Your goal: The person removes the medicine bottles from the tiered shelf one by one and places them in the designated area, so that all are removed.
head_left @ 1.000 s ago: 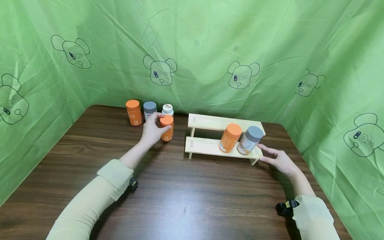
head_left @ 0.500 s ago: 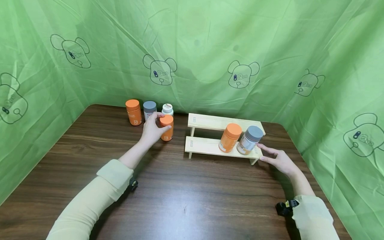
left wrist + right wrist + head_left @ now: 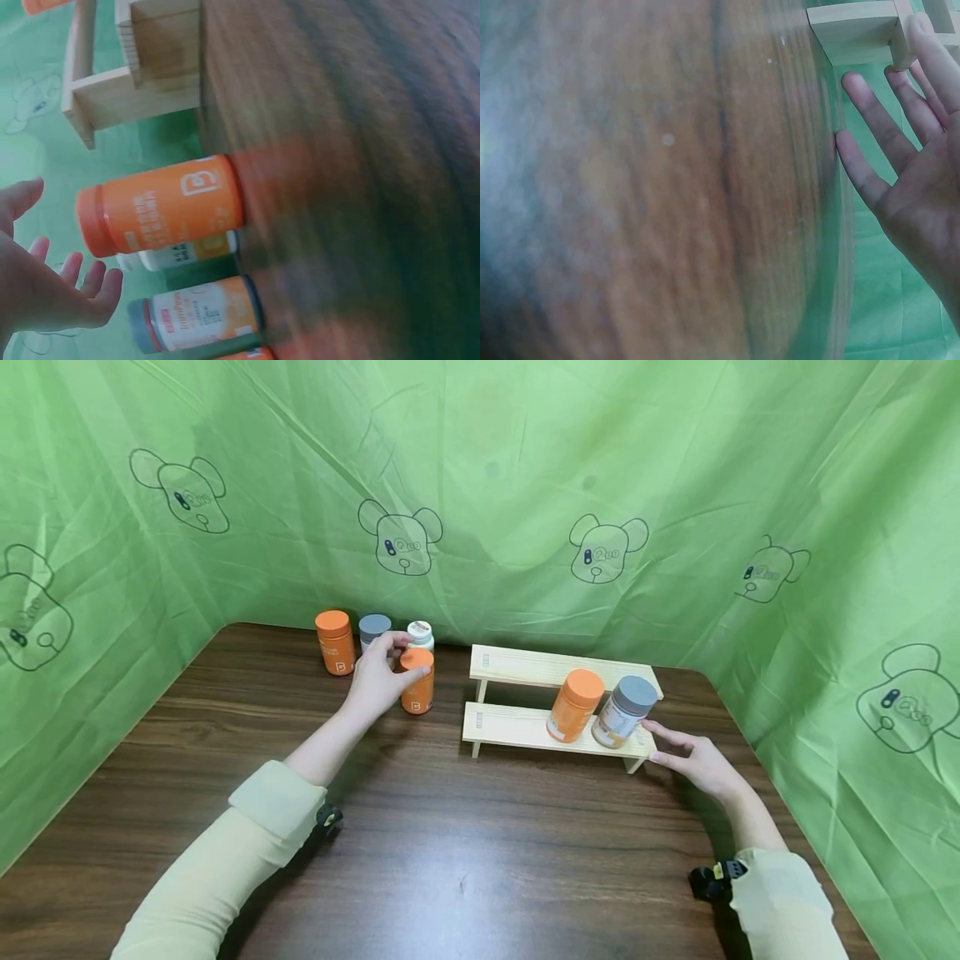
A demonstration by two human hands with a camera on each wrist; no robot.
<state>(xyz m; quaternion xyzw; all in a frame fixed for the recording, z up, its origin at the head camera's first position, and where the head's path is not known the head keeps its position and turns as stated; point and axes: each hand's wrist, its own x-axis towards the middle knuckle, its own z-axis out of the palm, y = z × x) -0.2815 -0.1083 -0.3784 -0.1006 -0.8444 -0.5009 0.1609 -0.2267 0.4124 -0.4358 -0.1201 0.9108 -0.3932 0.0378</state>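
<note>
My left hand point(image 3: 375, 681) hovers at the cap of an orange bottle point(image 3: 417, 693) standing upright on the table. In the left wrist view a gap shows between the relaxed fingers and that orange bottle point(image 3: 165, 204). Behind it are a white-capped bottle point(image 3: 421, 635) and a grey-capped bottle point(image 3: 374, 627), the latter partly hidden by the hand. My right hand point(image 3: 703, 766) is at the right end of a two-step wooden rack point(image 3: 510, 724), thumb and forefinger touching the lower step's end with fingers extended. On that step stand an orange bottle point(image 3: 575, 706) and a grey-capped bottle point(image 3: 625, 712).
Another orange bottle point(image 3: 337, 643) stands at the back left of the dark wooden table point(image 3: 450, 843). The rack's upper step point(image 3: 540, 666) runs behind the lower one. A green cloth point(image 3: 495, 485) hangs along the back and sides.
My left hand has drawn slightly back and left, its fingers coming away from the orange bottle's cap. The bottle stays where it was. My right hand and the rack have not moved.
</note>
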